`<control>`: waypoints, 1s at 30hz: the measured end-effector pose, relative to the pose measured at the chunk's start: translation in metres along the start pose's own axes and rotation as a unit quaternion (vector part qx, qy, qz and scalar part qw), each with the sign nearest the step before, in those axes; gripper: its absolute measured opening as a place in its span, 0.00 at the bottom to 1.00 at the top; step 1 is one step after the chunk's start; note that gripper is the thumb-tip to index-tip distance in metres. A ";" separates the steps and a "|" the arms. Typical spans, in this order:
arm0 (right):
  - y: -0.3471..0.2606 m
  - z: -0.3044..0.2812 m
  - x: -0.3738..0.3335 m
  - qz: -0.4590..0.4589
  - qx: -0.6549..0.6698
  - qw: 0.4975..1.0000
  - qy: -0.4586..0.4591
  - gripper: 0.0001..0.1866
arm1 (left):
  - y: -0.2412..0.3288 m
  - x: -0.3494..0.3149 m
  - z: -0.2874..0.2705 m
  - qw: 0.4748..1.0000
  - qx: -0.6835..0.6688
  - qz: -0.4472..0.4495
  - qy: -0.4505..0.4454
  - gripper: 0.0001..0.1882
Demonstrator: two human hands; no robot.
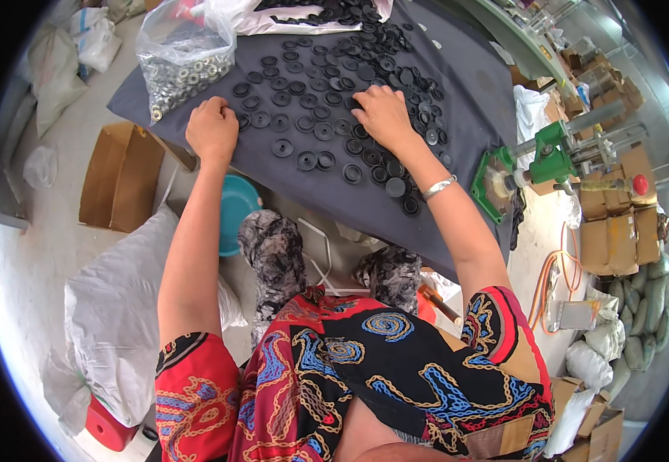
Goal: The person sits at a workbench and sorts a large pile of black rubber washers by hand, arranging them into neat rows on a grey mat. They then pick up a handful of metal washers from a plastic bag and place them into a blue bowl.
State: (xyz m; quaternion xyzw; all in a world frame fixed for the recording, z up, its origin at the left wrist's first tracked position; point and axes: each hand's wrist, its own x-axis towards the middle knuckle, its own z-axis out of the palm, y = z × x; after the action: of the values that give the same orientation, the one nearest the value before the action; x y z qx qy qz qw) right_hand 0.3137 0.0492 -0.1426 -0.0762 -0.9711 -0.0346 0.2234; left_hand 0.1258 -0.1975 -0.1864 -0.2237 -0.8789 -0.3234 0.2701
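Observation:
Many black round plastic caps [281, 147] with raised rims lie scattered over a table with a dark grey cloth [273, 175]. My left hand [213, 132] is closed at the table's left edge, beside the nearest caps and just below a clear plastic bag of small silver metal rings [188, 75]. What its curled fingers hold, if anything, is hidden. Farther right, my right hand [384, 117] reaches into the denser spread of caps. Its fingers are bent down, with the tips closed at a black cap, partly covered by the hand.
At the far edge lies a pale sack [304, 23] with more black caps. A green hand press [504, 173] stands at the table's right. Below are a teal basin [236, 215], an open cardboard box [121, 179] and a large white sack [119, 308]. Cartons [610, 242] are stacked at right.

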 end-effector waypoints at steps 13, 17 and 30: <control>0.006 0.007 0.012 -0.048 -0.020 0.999 0.007 0.08 | 0.002 -0.004 0.001 1.000 0.025 -0.004 -0.004 0.07; -0.001 0.006 0.016 -0.005 0.064 0.997 -0.045 0.12 | -0.010 -0.002 0.007 1.000 0.027 0.002 -0.012 0.10; 0.041 -0.032 0.007 0.113 0.095 0.989 0.010 0.11 | -0.002 0.000 0.000 1.000 0.014 -0.013 -0.020 0.06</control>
State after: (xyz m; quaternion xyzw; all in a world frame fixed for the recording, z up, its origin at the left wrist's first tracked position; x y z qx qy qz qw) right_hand 0.3283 0.0875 -0.1092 -0.1639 -0.9528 0.0828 0.2419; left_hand 0.1249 -0.1985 -0.1875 -0.2149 -0.8913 -0.3104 0.2512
